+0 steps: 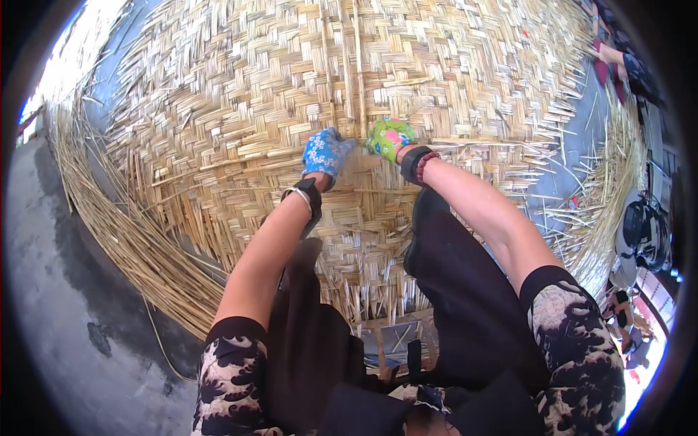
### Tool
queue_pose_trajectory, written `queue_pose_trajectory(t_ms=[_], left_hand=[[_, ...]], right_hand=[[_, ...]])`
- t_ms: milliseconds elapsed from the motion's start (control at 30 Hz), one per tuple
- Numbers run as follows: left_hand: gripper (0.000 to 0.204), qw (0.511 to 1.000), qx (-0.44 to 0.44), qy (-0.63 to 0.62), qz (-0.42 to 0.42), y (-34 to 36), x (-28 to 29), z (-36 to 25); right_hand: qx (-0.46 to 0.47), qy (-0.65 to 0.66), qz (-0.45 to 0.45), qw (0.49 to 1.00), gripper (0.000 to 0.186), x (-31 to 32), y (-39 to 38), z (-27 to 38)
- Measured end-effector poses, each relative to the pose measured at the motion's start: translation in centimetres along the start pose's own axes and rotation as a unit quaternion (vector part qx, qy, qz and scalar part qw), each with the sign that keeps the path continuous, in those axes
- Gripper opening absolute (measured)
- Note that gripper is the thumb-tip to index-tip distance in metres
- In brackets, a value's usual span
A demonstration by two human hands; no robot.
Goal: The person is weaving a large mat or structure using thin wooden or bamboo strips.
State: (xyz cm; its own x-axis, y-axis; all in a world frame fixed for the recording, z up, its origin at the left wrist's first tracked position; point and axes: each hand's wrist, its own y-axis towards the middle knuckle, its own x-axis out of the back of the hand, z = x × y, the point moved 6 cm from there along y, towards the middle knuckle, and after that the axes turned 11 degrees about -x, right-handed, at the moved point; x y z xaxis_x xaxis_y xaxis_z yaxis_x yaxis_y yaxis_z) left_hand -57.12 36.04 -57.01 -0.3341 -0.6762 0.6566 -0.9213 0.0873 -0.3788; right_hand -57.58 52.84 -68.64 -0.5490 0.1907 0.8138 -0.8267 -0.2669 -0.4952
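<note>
A large mat of woven pale straw-coloured strips (240, 87) lies beneath me, frayed at its sides. My left hand (326, 155), in a blue floral glove, is closed at the middle of the mat. My right hand (390, 139), in a green floral glove, is closed a short way to its right, beside long upright strips (361, 73) running up the mat. What either hand grips is too blurred and hidden to make out. My dark-trousered legs rest on the mat below my arms.
Loose long strips (145, 254) lie along the left edge and more (603, 189) along the right. Grey concrete floor (51, 276) is at left. Another person's limb (611, 57) shows at upper right. Dark bags or gear (640, 229) and more people (625, 327) are at the right rim.
</note>
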Motion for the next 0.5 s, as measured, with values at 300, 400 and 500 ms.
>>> queue_pose_trajectory(t_ms=[300,400,500], left_hand=[[0.038,0.998,0.018,-0.045,0.040,0.5,-0.5,0.8],[0.046,0.999,0.015,-0.031,0.041,0.3,-0.3,0.0],[0.054,0.998,0.038,0.026,0.048,0.1,-1.0,-0.3]], right_hand=[[0.025,-0.190,-0.409,0.892,0.041,2.2,-2.8,-1.2],[-0.005,0.030,0.004,1.000,0.040,3.1,-1.4,-0.2],[-0.008,0.047,-0.001,0.999,0.040,7.1,-1.9,1.9]])
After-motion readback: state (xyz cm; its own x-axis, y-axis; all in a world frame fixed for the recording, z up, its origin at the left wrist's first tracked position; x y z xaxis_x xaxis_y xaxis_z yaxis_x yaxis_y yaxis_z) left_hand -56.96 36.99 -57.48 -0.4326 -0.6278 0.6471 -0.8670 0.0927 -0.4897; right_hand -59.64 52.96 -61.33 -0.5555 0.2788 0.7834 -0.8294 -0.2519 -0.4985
